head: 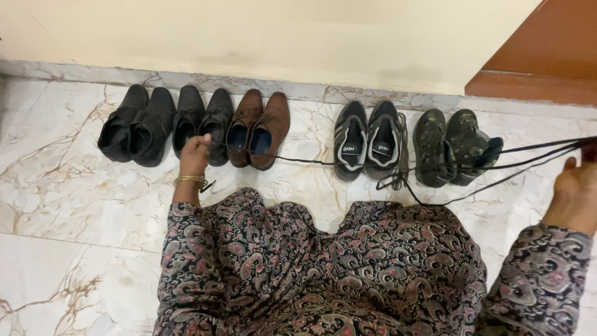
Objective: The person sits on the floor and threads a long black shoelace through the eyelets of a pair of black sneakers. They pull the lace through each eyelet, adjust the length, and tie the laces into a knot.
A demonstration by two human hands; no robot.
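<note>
1. The left hand point(195, 151) is closed at the heel of a black dress shoe point(216, 121), fingers curled together against its back rim; it seems to pinch the rim, though the exact grip is hidden behind the knuckles.
2. The right hand point(575, 190) sits at the far right edge with fingers spread apart; long black laces point(535, 152) run toward it, but whether it actually holds them cannot be told, as the fingertips are cut off by the frame.
3. The shoes stand in a row on the marble floor point(74, 186), toes to the wall: a black ankle pair point(134, 124), the black dress pair, a brown leather pair point(258, 127), grey-and-black sneakers point(367, 140), and a dark green camouflage pair point(454, 146).
4. The laces stretch from the brown shoes across the front of the sneakers and the green pair, with a loose tangle lying between those last two.
5. To handle this well, I judge the left hand should keep the dress shoe steady and level with its partner, heels in line.
6. The laces look taut, so a gentle, even pull would be safer than a tug, which could drag the brown shoes or snag the tangle.
</note>
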